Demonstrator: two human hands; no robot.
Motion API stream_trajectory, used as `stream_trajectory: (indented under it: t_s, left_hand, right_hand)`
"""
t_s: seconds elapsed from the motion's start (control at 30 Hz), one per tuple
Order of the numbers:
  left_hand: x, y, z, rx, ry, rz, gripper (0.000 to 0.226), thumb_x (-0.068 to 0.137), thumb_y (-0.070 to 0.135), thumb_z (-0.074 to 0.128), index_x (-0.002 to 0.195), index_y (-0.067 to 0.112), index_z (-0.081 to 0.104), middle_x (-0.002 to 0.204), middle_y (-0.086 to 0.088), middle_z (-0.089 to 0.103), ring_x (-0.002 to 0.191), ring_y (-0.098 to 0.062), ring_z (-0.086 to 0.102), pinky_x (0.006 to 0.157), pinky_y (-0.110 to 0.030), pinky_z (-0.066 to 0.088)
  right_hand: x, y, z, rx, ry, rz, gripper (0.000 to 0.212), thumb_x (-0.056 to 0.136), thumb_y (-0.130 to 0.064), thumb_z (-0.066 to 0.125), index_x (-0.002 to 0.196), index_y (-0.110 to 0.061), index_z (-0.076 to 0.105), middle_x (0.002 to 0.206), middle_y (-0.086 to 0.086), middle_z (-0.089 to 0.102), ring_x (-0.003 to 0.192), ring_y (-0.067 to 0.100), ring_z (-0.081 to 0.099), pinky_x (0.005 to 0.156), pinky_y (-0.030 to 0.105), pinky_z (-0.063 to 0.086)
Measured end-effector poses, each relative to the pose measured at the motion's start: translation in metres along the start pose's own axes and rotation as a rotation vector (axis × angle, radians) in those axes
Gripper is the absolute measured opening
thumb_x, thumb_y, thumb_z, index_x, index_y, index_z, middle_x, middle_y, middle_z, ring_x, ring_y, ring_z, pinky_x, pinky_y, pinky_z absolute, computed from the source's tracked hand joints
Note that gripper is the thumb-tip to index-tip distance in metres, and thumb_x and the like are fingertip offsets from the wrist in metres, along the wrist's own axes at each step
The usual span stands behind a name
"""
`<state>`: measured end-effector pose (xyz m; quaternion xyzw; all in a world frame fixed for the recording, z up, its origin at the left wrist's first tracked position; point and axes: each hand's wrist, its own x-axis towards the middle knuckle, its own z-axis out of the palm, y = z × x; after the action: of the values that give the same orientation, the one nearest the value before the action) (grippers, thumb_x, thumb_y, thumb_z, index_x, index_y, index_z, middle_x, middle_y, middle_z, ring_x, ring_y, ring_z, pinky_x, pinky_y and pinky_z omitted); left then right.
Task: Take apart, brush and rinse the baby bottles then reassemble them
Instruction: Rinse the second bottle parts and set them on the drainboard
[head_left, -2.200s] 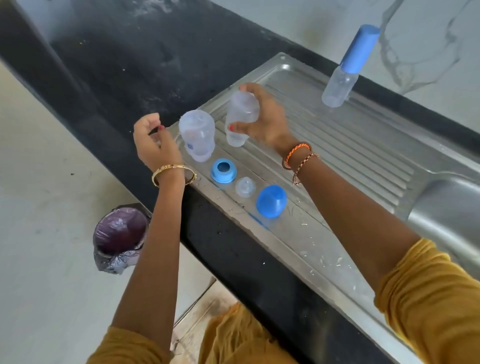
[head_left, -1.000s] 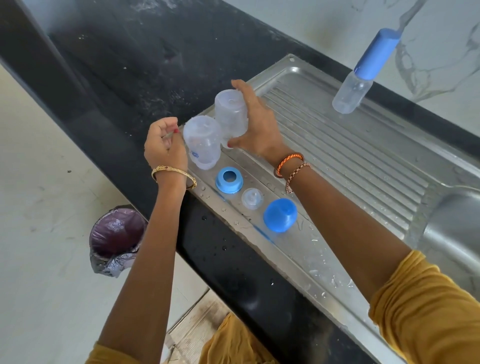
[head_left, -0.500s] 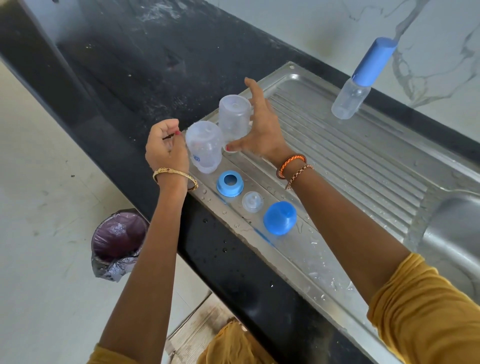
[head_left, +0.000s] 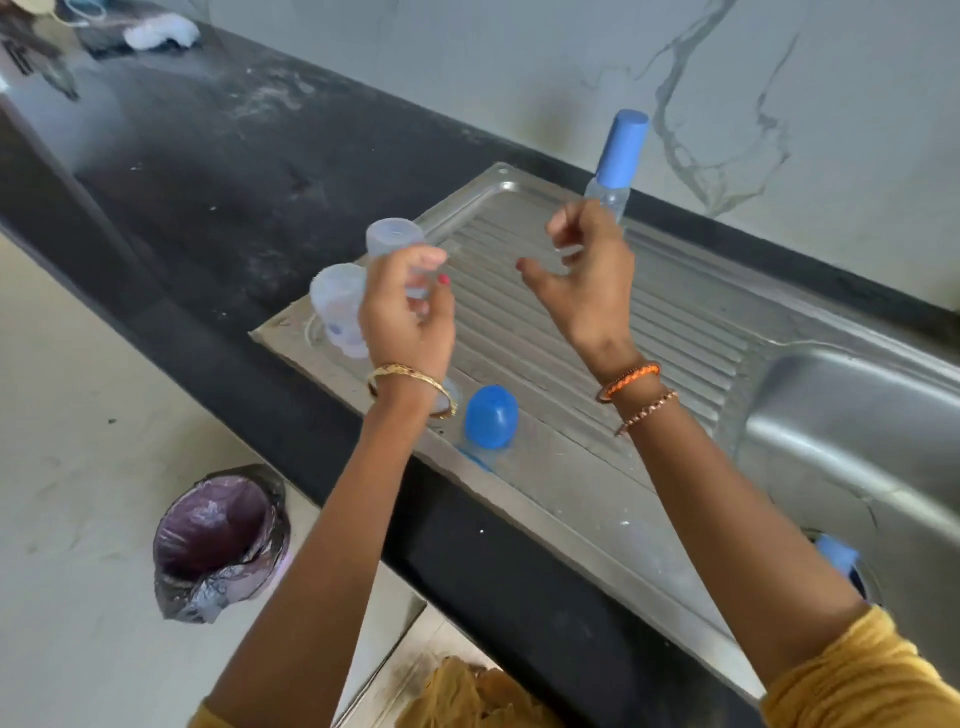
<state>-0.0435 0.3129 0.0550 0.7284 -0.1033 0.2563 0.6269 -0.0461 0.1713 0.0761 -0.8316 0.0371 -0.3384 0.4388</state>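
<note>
- Our left hand is raised above the near-left corner of the steel drainboard, its fingers loosely curled; motion blur hides whether they close on anything, so we cannot tell if it grips the bottle behind it or holds nothing.
- Our right hand hangs in the air over the ribbed part of the drainboard, fingers bent and spread apart with the thumb pointing toward the left hand; we see nothing between them.
- Just behind the left hand's fingers stand two clear bottle bodies, both upside down: the farther bottle body shows above the knuckles, and the nearer bottle body sits to the left of the palm at the drainboard's corner.
- Below the left wrist, partly hidden by the bangle, a clear small part lies on the drainboard; what it is we cannot tell.
- Between our two forearms, on the front strip of the drainboard, rests the blue cap, dome upward.
- Beyond the right hand's fingers, at the back edge, stands an assembled bottle with a tall blue cover.
- Under the right forearm is the sink basin, with a blue object by its drain.
- Down left of the left arm, on the floor, stands a lined bin.
</note>
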Motion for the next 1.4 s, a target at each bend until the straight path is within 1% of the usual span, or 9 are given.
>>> stream_trajectory:
  t_s: [0.27, 0.43, 0.53, 0.6, 0.67, 0.83, 0.93, 1.23, 1.4]
  left_hand:
    - [-0.122, 0.052, 0.1, -0.224, -0.534, -0.236, 0.047, 0.071, -0.014, 0.061, 0.066, 0.032, 0.055, 0.066, 0.016, 0.061, 0.054, 0.005, 0.052, 0.056, -0.008, 0.04]
    - [-0.195, 0.075, 0.152, -0.183, -0.768, -0.399, 0.033, 0.06, -0.006, 0.061, 0.05, 0.025, 0.052, 0.042, 0.02, 0.052, 0.042, 0.004, 0.045, 0.049, -0.01, 0.035]
    - [-0.219, 0.078, 0.173, -0.009, -0.898, -0.393, 0.02, 0.068, -0.006, 0.065, 0.071, 0.013, 0.071, 0.06, 0.019, 0.064, 0.058, 0.007, 0.054, 0.06, -0.011, 0.041]
    - [-0.225, 0.078, 0.184, 0.126, -1.06, -0.381, 0.032, 0.074, 0.002, 0.068, 0.104, 0.014, 0.07, 0.107, 0.008, 0.063, 0.098, -0.004, 0.057, 0.079, -0.011, 0.039]
    - [-0.233, 0.08, 0.195, 0.198, -1.124, -0.377, 0.045, 0.079, 0.005, 0.066, 0.122, 0.015, 0.059, 0.132, 0.002, 0.048, 0.121, -0.013, 0.047, 0.094, -0.014, 0.034]
    - [-0.244, 0.082, 0.217, 0.257, -1.026, -0.547, 0.041, 0.088, 0.006, 0.056, 0.127, 0.017, 0.054, 0.134, -0.006, 0.049, 0.101, -0.012, 0.048, 0.079, -0.014, 0.035]
    - [-0.247, 0.072, 0.23, 0.328, -1.024, -0.619, 0.039, 0.09, 0.006, 0.053, 0.128, 0.014, 0.053, 0.138, -0.005, 0.046, 0.119, -0.018, 0.047, 0.086, -0.014, 0.033]
    - [-0.251, 0.05, 0.237, 0.591, -1.111, -0.451, 0.039, 0.09, 0.012, 0.056, 0.128, 0.006, 0.051, 0.139, -0.01, 0.045, 0.128, -0.022, 0.042, 0.098, -0.019, 0.028]
    - [-0.259, 0.059, 0.261, 0.266, -0.958, -0.575, 0.037, 0.093, 0.016, 0.054, 0.128, 0.006, 0.048, 0.127, -0.006, 0.054, 0.083, -0.007, 0.061, 0.071, -0.014, 0.045]
  right_hand:
    - [-0.066, 0.056, -0.157, -0.198, 0.185, 0.192, 0.042, 0.071, -0.002, 0.069, 0.06, -0.032, 0.041, 0.061, -0.017, 0.047, 0.055, -0.006, 0.051, 0.058, 0.006, 0.036]
    - [-0.126, 0.098, -0.238, -0.43, 0.287, 0.373, 0.009, 0.068, -0.006, 0.059, 0.064, -0.014, 0.056, 0.063, -0.001, 0.055, 0.063, 0.016, 0.054, 0.062, 0.015, 0.03]
    - [-0.151, 0.134, -0.267, -0.572, -0.201, 0.568, 0.018, 0.073, -0.004, 0.064, 0.089, -0.009, 0.07, 0.091, 0.011, 0.069, 0.09, 0.026, 0.064, 0.069, 0.018, 0.035]
    - [-0.165, 0.155, -0.276, -0.556, -0.694, 0.692, 0.053, 0.077, -0.013, 0.071, 0.127, -0.013, 0.055, 0.132, 0.008, 0.055, 0.123, 0.022, 0.049, 0.094, 0.021, 0.033]
    - [-0.176, 0.172, -0.282, -0.519, -0.868, 0.722, 0.075, 0.078, -0.024, 0.073, 0.142, -0.016, 0.035, 0.147, 0.006, 0.036, 0.135, 0.021, 0.034, 0.106, 0.025, 0.024]
    - [-0.181, 0.201, -0.272, -0.538, -0.793, 0.693, 0.069, 0.084, -0.021, 0.066, 0.144, -0.015, 0.032, 0.143, 0.014, 0.038, 0.132, 0.028, 0.034, 0.103, 0.03, 0.028]
    - [-0.186, 0.222, -0.25, -0.565, -0.849, 0.63, 0.057, 0.083, -0.02, 0.065, 0.136, -0.015, 0.044, 0.128, 0.016, 0.051, 0.117, 0.031, 0.049, 0.092, 0.034, 0.038]
    - [-0.207, 0.244, -0.221, -0.638, -0.729, 0.538, 0.041, 0.086, -0.025, 0.059, 0.12, -0.007, 0.045, 0.107, 0.018, 0.056, 0.098, 0.035, 0.057, 0.072, 0.037, 0.044]
    - [-0.167, 0.239, -0.268, -0.029, -0.096, 0.881, 0.035, 0.09, -0.033, 0.053, 0.121, -0.016, 0.051, 0.1, 0.004, 0.055, 0.087, 0.016, 0.05, 0.079, 0.029, 0.041]
